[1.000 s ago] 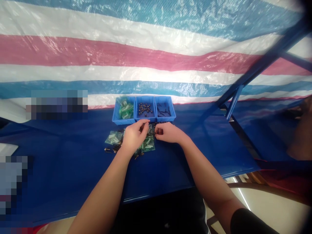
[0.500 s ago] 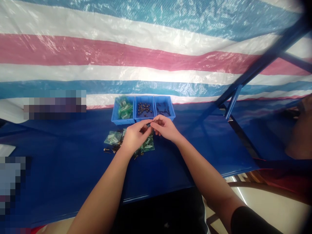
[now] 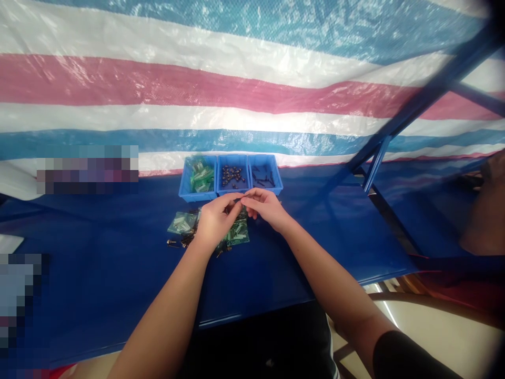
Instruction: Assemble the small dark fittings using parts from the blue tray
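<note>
My left hand and my right hand meet fingertip to fingertip just in front of the blue bins. Both are closed in a pinch, and whatever lies between the fingers is too small and covered to name. Below them is a mixed pile: a clear packet of pale pieces, a green-tinted packet and loose dark and brass-coloured screws. My left hand and wrist hide part of this pile.
Three blue bins stand in a row behind my hands: green packets in the left bin, brass-and-dark screws in the middle bin, thin dark screws in the right bin. A blue metal frame slants at right. A person's arm shows at far right.
My fingertips have drawn slightly closer together, and the dark bit seen between them before is now covered. The bins and pile look the same.
</note>
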The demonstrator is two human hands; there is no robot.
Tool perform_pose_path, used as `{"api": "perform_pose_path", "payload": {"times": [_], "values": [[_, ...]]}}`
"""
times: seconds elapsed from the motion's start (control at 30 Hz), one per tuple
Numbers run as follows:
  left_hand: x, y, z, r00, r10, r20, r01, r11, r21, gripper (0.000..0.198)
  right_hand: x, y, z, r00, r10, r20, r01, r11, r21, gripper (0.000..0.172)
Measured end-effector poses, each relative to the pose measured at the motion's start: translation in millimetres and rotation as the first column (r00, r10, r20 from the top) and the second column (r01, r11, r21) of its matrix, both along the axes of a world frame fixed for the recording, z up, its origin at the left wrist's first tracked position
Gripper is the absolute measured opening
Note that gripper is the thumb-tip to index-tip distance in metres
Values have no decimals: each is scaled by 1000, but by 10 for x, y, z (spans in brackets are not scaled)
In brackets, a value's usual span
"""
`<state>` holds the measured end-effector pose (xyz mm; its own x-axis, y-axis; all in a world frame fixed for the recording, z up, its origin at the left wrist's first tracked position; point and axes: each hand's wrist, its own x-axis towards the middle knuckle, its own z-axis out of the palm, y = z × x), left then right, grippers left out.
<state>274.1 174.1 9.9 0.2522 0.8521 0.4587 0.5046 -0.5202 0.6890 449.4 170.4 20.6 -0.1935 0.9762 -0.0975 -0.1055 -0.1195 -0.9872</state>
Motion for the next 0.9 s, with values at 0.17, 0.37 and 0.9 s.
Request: {"api": "perform_pose_path", "payload": {"times": [0.17,0.37,0.9], "values": [[-1,1,13,998,51,-37,-51,999,12,31,17,23,-25,998,-63,29,63,998,9,41],[-6,11,7,996,71,-57,-69,997,26,33,38,52,-46,985,-167,49,163,983,79,43],[-8,10,50,987,112,-114,-110,994,21,35,38,20,-23,978,-164,130,140,975,174,30]]}}
